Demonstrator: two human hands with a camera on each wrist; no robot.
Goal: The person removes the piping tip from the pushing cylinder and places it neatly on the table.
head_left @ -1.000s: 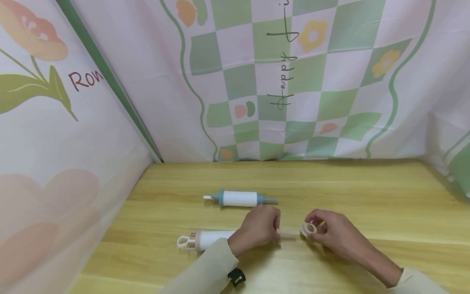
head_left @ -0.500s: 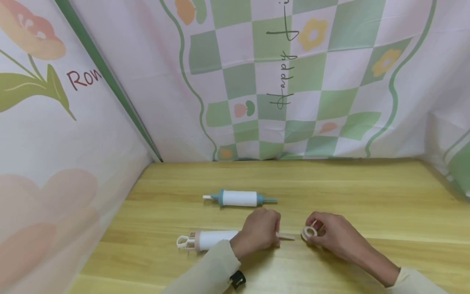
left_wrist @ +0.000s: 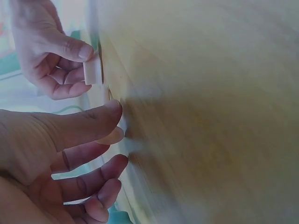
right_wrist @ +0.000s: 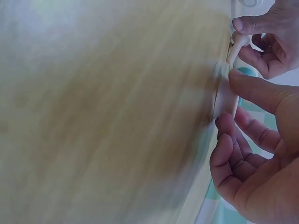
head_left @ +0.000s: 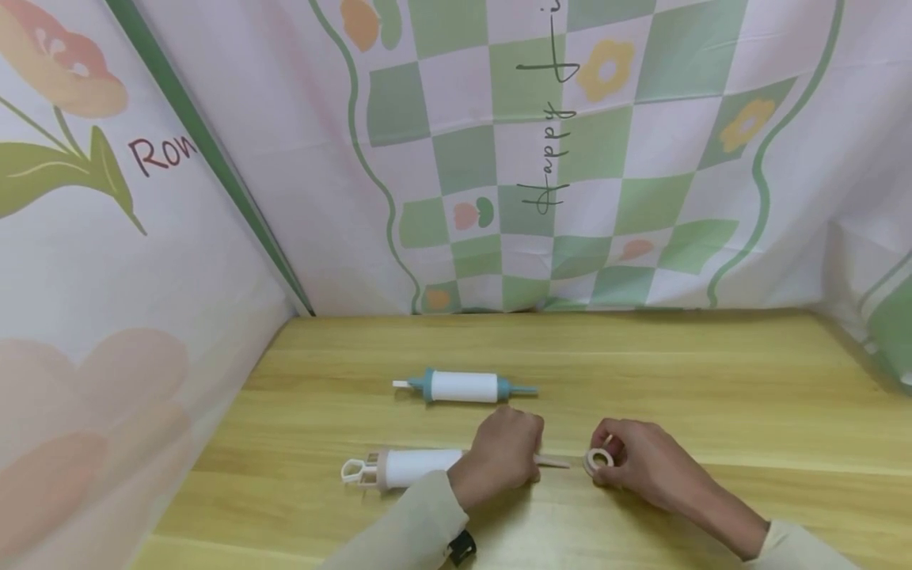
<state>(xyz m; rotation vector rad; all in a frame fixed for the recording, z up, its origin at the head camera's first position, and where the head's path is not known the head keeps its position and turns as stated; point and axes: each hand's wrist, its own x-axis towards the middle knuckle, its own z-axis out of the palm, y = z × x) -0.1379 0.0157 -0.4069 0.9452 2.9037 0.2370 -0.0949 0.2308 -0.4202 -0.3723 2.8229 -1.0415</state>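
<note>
A white syringe-like tube with beige ends lies on the table, its looped plunger handle pointing left. My left hand covers its right part and pinches it near the rounded base of the thin beige nozzle. The nozzle's tip sticks out to the right of the fingers. Just beyond that tip, my right hand holds a short beige ring upright on its edge at the tabletop. In the left wrist view the ring sits between thumb and fingers, apart from the nozzle.
Behind my hands lies a similar syringe-like tube, white with blue ends. The wooden table meets a patterned cloth at the back and another printed cloth at the left.
My right hand has lowered the ring slightly towards the near side and turned it a little. The left hand stays at the nozzle, whose tip now slants down slightly.
</note>
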